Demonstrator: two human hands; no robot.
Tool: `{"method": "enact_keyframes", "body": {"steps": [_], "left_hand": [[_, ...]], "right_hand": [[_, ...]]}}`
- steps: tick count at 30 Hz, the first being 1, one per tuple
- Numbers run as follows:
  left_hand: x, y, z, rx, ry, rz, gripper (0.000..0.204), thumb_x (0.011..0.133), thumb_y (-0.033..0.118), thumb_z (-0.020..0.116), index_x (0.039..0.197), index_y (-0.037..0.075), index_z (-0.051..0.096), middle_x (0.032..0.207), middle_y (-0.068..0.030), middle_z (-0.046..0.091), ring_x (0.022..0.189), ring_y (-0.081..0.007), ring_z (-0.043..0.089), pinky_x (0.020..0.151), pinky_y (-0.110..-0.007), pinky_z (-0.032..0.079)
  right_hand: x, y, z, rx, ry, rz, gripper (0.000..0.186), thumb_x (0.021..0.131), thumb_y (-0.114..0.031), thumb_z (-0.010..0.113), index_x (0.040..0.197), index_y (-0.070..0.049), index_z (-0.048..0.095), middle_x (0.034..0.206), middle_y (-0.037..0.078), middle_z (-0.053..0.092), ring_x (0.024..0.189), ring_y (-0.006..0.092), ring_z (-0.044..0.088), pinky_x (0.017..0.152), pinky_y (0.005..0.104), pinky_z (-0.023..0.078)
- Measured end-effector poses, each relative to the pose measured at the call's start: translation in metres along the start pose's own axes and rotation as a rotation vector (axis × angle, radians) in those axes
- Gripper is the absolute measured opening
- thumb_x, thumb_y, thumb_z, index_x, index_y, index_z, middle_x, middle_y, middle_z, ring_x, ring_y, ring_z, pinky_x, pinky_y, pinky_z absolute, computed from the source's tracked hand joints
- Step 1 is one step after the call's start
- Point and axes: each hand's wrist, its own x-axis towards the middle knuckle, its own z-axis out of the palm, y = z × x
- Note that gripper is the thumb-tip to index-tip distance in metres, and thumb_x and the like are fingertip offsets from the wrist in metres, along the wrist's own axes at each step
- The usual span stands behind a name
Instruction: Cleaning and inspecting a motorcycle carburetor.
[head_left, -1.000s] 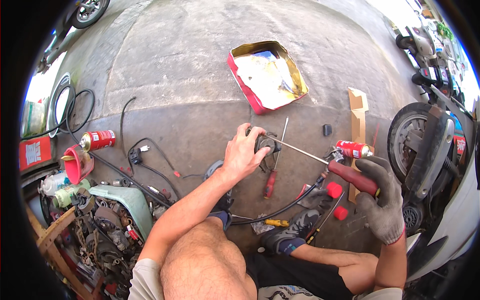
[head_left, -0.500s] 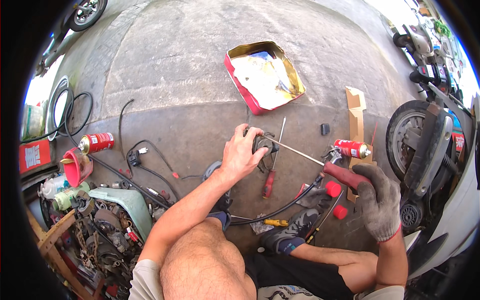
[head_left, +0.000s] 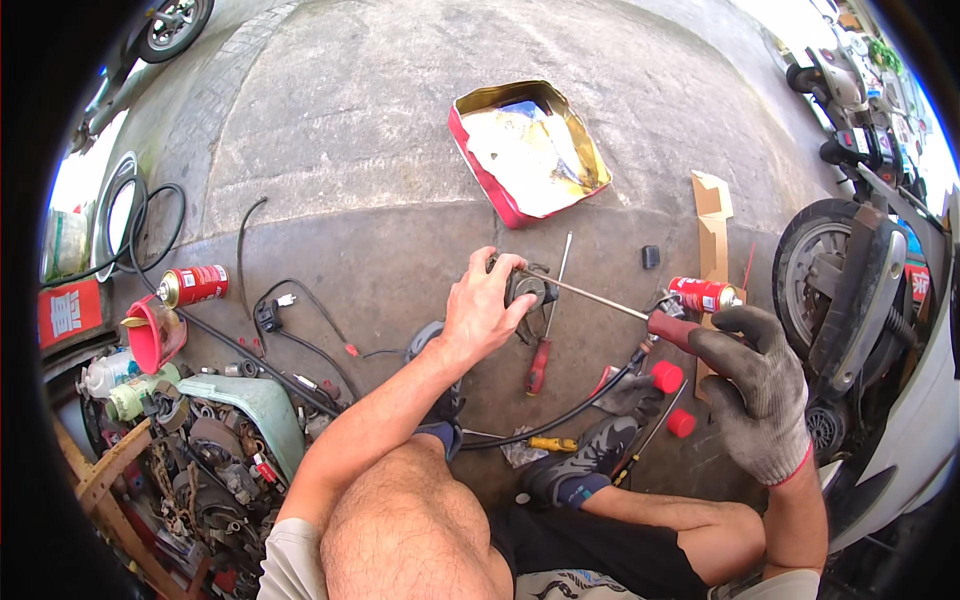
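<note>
My bare left hand [head_left: 482, 312] is closed around a small dark metal part [head_left: 532, 288], holding it above the floor in front of my knee. A long screwdriver [head_left: 672, 330] with a red handle reaches from the right, its shaft tip against that part. My right hand [head_left: 768, 400], in a grey work glove, has its fingers at the back end of the handle. The grip looks loose, with the thumb lowered away from the handle. My left fingers hide much of the part. Beneath it on the floor lies another red-handled screwdriver [head_left: 539, 365].
A cut-open red tin [head_left: 490, 185] with stained white lining stands ahead. At right are a red spray can [head_left: 700, 294], cardboard [head_left: 713, 245], red caps [head_left: 667, 377] and a scooter wheel [head_left: 815, 265]. A black hose [head_left: 585, 412] crosses the floor; a green tray [head_left: 265, 400] of parts sits left.
My right hand has slid back along the handle and loosened, its thumb moving away. The left hand and the metal part look unmoved.
</note>
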Motion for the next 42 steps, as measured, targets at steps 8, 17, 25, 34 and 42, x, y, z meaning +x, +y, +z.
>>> {"method": "enact_keyframes", "body": {"steps": [8,17,25,34,42], "left_hand": [[0.002,0.0,-0.002,-0.068,-0.014,-0.036,0.051,0.086,0.027,0.078,0.131,0.015,0.057,0.143,-0.0293,0.045,0.118,-0.0498,0.06,0.098,-0.053,0.053],[0.0,-0.002,-0.001,-0.06,0.002,-0.01,0.052,0.086,0.027,0.078,0.131,0.015,0.056,0.142,-0.0296,0.045,0.117,-0.0495,0.061,0.097,-0.054,0.053],[-0.002,-0.002,-0.001,-0.023,0.013,-0.004,0.051,0.083,0.023,0.079,0.129,0.015,0.057,0.138,-0.0247,0.048,0.113,-0.0443,0.063,0.093,-0.049,0.055],[-0.001,-0.002,-0.002,-0.051,0.003,-0.035,0.051,0.084,0.023,0.079,0.129,0.015,0.056,0.141,-0.0255,0.046,0.113,-0.0453,0.063,0.093,-0.048,0.055],[-0.002,0.001,-0.003,-0.042,-0.023,-0.051,0.051,0.084,0.023,0.08,0.129,0.016,0.056,0.142,-0.0251,0.046,0.115,-0.0442,0.062,0.095,-0.048,0.055]], "right_hand": [[-0.011,0.009,0.009,0.102,-0.056,0.246,0.046,0.077,-0.008,0.078,0.122,-0.01,0.067,0.116,0.016,0.067,0.1,0.0375,0.069,0.086,0.0447,0.054],[0.003,0.001,0.006,-0.13,0.001,-0.099,0.043,0.081,-0.002,0.075,0.122,-0.007,0.065,0.105,0.016,0.069,0.087,0.0378,0.069,0.077,0.0439,0.055],[0.003,-0.005,0.008,0.08,-0.001,0.138,0.043,0.079,-0.007,0.079,0.12,-0.008,0.064,0.105,0.016,0.069,0.09,0.0366,0.07,0.077,0.0419,0.055],[0.0,0.0,0.015,0.082,0.07,0.08,0.039,0.077,-0.005,0.081,0.113,-0.006,0.066,0.099,0.015,0.071,0.087,0.0356,0.071,0.078,0.0401,0.056],[-0.006,0.0,0.02,0.338,0.085,0.368,0.029,0.082,-0.004,0.076,0.109,-0.002,0.066,0.1,0.014,0.072,0.088,0.0249,0.073,0.079,0.036,0.056]]}}
